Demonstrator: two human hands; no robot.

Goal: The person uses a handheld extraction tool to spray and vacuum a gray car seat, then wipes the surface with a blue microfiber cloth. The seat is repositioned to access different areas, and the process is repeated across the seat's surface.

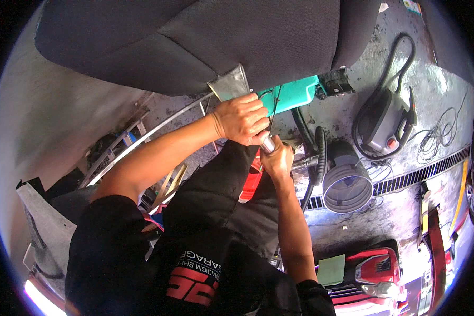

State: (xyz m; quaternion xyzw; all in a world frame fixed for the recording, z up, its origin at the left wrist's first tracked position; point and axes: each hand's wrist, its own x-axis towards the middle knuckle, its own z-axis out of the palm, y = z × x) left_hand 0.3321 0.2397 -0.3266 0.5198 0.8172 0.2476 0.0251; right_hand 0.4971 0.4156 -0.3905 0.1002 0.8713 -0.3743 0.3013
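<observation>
Nearest to the camera, a black shirt (pixel 110 253) with a red and white print is filling the lower part of the view, and two bare forearms (pixel 158 145) are reaching up from it. The left hand (pixel 242 118) is wrapping its fingers fully around the neck of a clear flat nozzle (pixel 230 85). The right hand (pixel 279 158) is also closing around this tool, just lower, and is gripping its metal tube (pixel 269 144). The nozzle is pointing its wide mouth at the lower edge of a dark padded fabric piece (pixel 247 37); how firmly it is pressing, I cannot tell. Just beyond the hands, a green plastic container (pixel 296 95) is showing. Farther to the right, a ribbed black hose (pixel 321 152) is curving near a round grey drum (pixel 347 187), and a dark grey machine (pixel 379 126) with a red knob (pixel 391 143) is sitting on the stained floor (pixel 432 92). A slotted drain grate (pixel 405 181) is running across this floor. At the lower right, a pale green sheet (pixel 332 269) is lying next to red car parts (pixel 378 268).
</observation>
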